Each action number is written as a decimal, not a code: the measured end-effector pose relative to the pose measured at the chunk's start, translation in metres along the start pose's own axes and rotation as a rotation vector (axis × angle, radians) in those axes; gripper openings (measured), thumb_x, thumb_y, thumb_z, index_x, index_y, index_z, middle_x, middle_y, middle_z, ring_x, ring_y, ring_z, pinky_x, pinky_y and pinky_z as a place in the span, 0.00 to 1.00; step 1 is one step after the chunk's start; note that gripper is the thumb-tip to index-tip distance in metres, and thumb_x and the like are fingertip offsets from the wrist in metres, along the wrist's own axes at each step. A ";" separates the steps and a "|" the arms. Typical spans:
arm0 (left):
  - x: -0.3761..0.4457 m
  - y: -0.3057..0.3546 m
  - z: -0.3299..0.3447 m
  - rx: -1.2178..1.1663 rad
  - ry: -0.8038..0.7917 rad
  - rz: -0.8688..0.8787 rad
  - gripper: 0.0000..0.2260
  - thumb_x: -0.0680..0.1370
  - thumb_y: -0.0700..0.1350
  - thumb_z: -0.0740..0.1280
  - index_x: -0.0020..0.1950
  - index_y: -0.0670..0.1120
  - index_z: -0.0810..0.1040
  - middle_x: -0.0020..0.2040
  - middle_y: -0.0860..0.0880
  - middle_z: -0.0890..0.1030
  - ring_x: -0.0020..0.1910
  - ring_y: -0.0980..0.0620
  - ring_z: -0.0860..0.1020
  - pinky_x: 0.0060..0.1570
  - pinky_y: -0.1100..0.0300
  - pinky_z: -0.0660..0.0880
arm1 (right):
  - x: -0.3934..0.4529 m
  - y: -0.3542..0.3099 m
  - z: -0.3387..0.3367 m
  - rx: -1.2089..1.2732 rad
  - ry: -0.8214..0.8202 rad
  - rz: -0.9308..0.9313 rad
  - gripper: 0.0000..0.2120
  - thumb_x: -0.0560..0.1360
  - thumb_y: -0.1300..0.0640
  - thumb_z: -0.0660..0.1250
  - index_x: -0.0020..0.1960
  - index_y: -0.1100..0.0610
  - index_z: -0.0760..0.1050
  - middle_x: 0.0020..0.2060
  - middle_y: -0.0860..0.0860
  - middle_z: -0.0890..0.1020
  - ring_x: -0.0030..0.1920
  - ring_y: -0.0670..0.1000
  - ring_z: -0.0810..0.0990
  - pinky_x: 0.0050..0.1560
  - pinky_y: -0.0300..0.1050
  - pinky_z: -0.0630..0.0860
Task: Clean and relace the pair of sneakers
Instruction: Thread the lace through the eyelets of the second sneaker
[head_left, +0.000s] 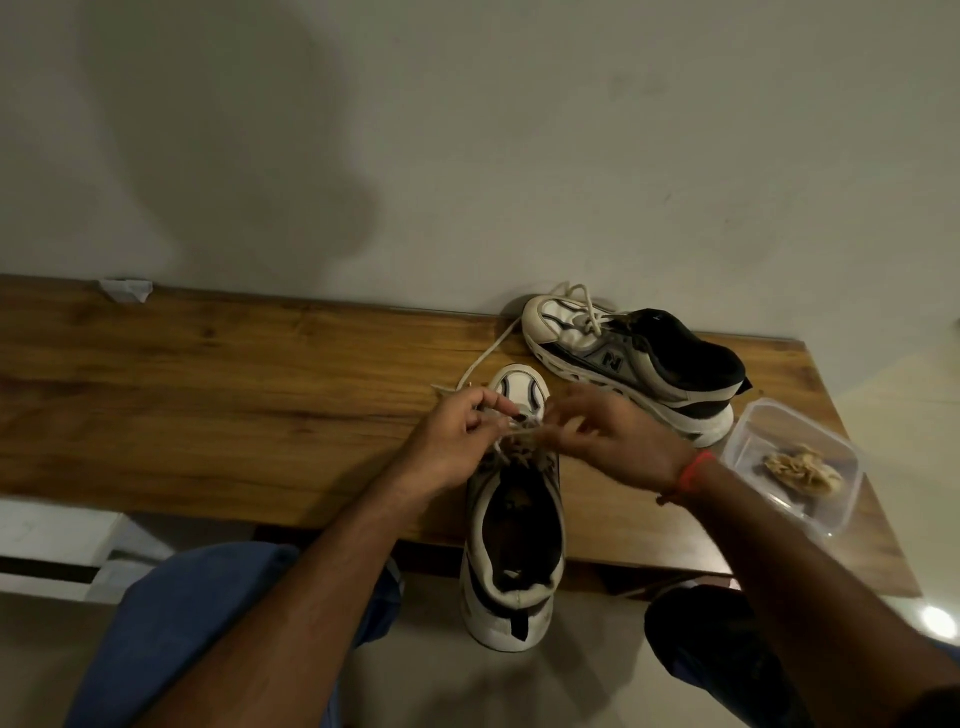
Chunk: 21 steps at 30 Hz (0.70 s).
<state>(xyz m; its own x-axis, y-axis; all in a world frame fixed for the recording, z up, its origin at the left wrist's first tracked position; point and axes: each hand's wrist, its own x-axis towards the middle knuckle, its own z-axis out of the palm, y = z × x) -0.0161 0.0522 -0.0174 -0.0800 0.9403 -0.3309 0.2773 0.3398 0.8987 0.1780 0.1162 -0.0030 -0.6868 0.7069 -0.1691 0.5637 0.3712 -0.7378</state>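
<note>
Two sneakers on a wooden table (208, 395); the near sneaker (514, 525) lies under both hands, heel toward the person, and the far sneaker (634, 364) sits just beyond the right hand; one clear container (795, 467) is right of that wrist; the left hand (457, 436) pinches the pale lace (488, 353) with curled fingers; the right hand (608, 431), fingers bent, pinches lace at the eyelets.
</note>
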 end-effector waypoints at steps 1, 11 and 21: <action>0.000 -0.001 0.000 0.012 0.007 0.001 0.08 0.83 0.42 0.64 0.58 0.53 0.79 0.47 0.55 0.86 0.46 0.64 0.82 0.42 0.65 0.74 | -0.005 -0.003 -0.009 0.164 0.057 0.029 0.10 0.80 0.49 0.65 0.44 0.53 0.78 0.47 0.47 0.80 0.48 0.44 0.79 0.49 0.44 0.77; 0.004 -0.009 -0.005 0.219 0.012 0.106 0.07 0.82 0.45 0.67 0.59 0.52 0.81 0.52 0.56 0.81 0.51 0.61 0.79 0.44 0.64 0.74 | -0.013 0.032 -0.048 -0.322 0.340 0.242 0.07 0.78 0.47 0.69 0.46 0.50 0.81 0.39 0.50 0.81 0.39 0.47 0.79 0.35 0.39 0.70; 0.005 -0.010 -0.006 0.279 -0.063 0.230 0.07 0.81 0.43 0.68 0.57 0.52 0.81 0.52 0.62 0.79 0.53 0.68 0.77 0.44 0.71 0.73 | 0.001 0.010 0.003 -0.378 -0.028 -0.056 0.11 0.80 0.50 0.63 0.58 0.52 0.79 0.46 0.48 0.82 0.44 0.44 0.79 0.48 0.45 0.79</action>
<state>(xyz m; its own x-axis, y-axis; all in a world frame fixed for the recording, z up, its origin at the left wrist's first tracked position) -0.0250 0.0534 -0.0263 0.0714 0.9854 -0.1546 0.5324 0.0934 0.8413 0.1818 0.1189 -0.0124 -0.7307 0.6644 -0.1572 0.6508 0.6082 -0.4545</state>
